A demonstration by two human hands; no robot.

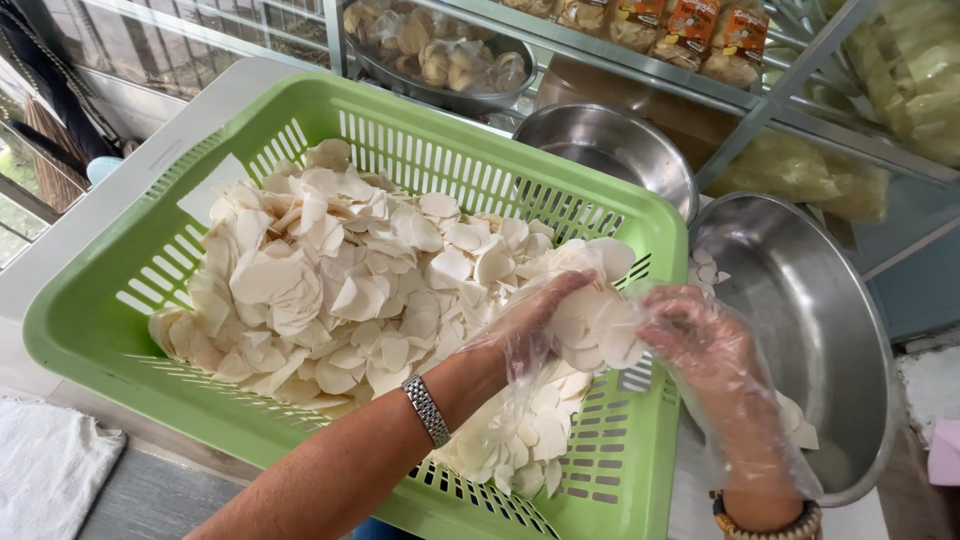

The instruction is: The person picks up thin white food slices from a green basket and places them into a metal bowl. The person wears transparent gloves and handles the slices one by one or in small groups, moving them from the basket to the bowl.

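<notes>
A green slotted plastic basket (120,300) holds a heap of thin white raw chips (330,270). My left hand (525,325), in a clear plastic glove with a metal watch band at the wrist, presses a stack of white chips (600,325) at the basket's right side. My right hand (700,335), also gloved, cups the same stack from the right, above the basket's rim. A large steel bowl (830,310) sits just right of the basket, with a few chips in it near my right wrist.
A second steel bowl (610,145) stands behind the basket. Metal shelves at the back hold another bowl of pale snacks (440,55) and bags of chips (900,70). A white cloth (45,470) lies at the lower left.
</notes>
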